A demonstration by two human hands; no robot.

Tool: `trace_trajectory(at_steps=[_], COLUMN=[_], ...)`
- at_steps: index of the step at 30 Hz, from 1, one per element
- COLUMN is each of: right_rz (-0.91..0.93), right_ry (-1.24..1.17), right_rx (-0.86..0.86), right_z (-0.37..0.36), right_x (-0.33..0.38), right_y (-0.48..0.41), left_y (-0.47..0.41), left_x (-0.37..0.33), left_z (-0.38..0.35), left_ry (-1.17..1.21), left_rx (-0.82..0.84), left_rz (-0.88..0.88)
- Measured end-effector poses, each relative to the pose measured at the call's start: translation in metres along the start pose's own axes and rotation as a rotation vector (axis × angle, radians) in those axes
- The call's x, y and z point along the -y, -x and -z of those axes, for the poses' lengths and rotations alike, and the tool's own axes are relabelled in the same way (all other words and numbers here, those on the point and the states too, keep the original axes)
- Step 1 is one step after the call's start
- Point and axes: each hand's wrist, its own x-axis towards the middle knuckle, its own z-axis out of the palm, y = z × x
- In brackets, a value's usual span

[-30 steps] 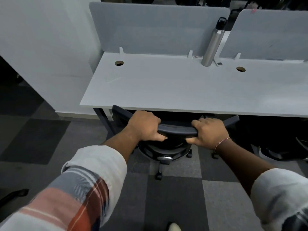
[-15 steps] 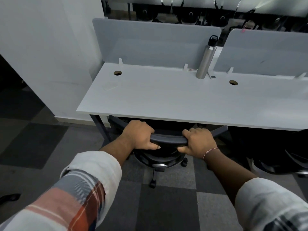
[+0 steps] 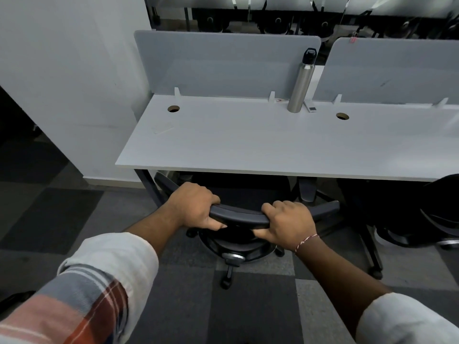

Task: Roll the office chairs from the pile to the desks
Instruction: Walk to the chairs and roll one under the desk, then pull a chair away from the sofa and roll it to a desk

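Observation:
A black office chair (image 3: 239, 216) stands in front of me with its seat tucked under the white desk (image 3: 260, 142). Only the curved top of its backrest, its hub and some castors show. My left hand (image 3: 196, 207) grips the left part of the backrest top, fingers curled over it and thumb below. My right hand (image 3: 289, 223) grips the right part of the same edge, a thread band on its wrist.
A steel bottle (image 3: 301, 83) stands at the desk's back by grey divider panels (image 3: 223, 63). A second black chair (image 3: 442, 214) sits under the desk at right. A white wall (image 3: 69, 78) bounds the left. Carpet tiles (image 3: 248, 314) cover the floor.
The view has tilted up and pulled back a little, so the desk and chair sit lower in frame. Both hands keep the same grip on the backrest.

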Motion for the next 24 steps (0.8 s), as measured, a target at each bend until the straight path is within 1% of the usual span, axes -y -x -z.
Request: trace_trajectory(at_steps=[7,10,12,17,19,22,24], right_rz=[0.0,-0.001,0.001,-0.008,-0.025,-0.017,-0.004], right_ry=[0.0,-0.023,-0.009,-0.046,-0.065,-0.058,-0.041], right_rx=[0.021,0.063,0.047,0.048,0.024,0.008,0.038], right_z=[0.003,-0.001,-0.003,-0.013,-0.012,-0.014,-0.013], right_x=[-0.018,-0.034,-0.052,-0.091,-0.103,-0.106,-0.102], right_y=[-0.033,-0.052,-0.059,-0.065,-0.062,-0.057,-0.055], left_y=[-0.032,-0.05,-0.064,-0.091,-0.099,-0.101,-0.095], left_x=[0.021,0.03,0.028,0.011,0.002,-0.002,-0.001], left_z=[0.001,0.0,0.003,0.007,0.009,0.007,0.005], left_ry=[0.036,0.053,0.054,0.091,0.094,0.087,0.08], left_rx=[0.007,0.005,-0.029,-0.043,-0.051,-0.05,-0.048], left_rz=[0.012,0.032,0.032,0.046,0.062,0.067,0.076])
